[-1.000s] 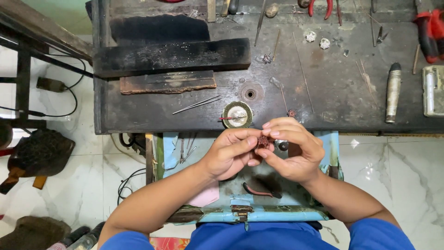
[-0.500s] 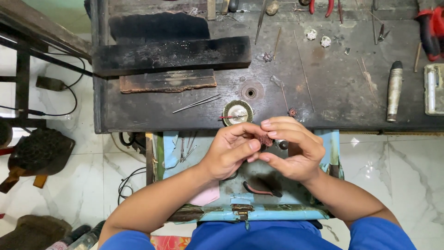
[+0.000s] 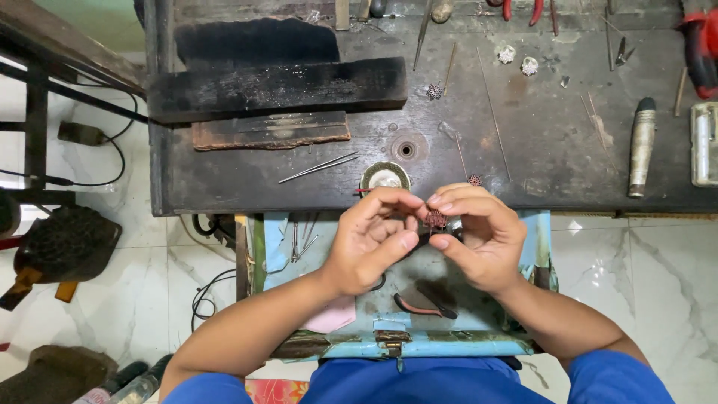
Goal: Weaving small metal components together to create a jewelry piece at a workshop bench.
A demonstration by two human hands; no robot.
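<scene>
1. While both hands meet at frame centre, right hand [image 3: 479, 239] pinches a small dark round filigree piece [image 3: 436, 219] between thumb and fingertips.
2. Left hand [image 3: 374, 239] is curled, fingertips touching the same piece from the left side.
3. Piece sits just below the dark counter [image 3: 538, 142] edge, above an open light-blue drawer [image 3: 449, 340].
4. Round metal disc [image 3: 385, 178] lies on the counter just above the left hand.
5. Pliers with red handles [image 3: 422, 303] lie in the drawer below the hands.
6. Charred black block [image 3: 277, 88] lies upper left; grey-handled tool [image 3: 642, 146] far right.
</scene>
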